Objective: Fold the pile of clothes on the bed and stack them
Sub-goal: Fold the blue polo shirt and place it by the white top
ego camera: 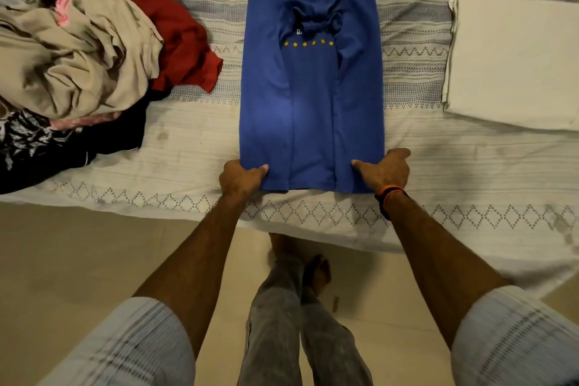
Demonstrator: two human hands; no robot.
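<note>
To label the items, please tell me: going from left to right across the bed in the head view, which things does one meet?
Beige garment → red garment → blue T-shirt → folded white cloth.

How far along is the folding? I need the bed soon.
Early on. Done: one folded white cloth lies at the right. In hand: the blue shirt, sides folded in, its near hem gripped by the left hand and right hand. Left: the unfolded pile at the left.
</note>
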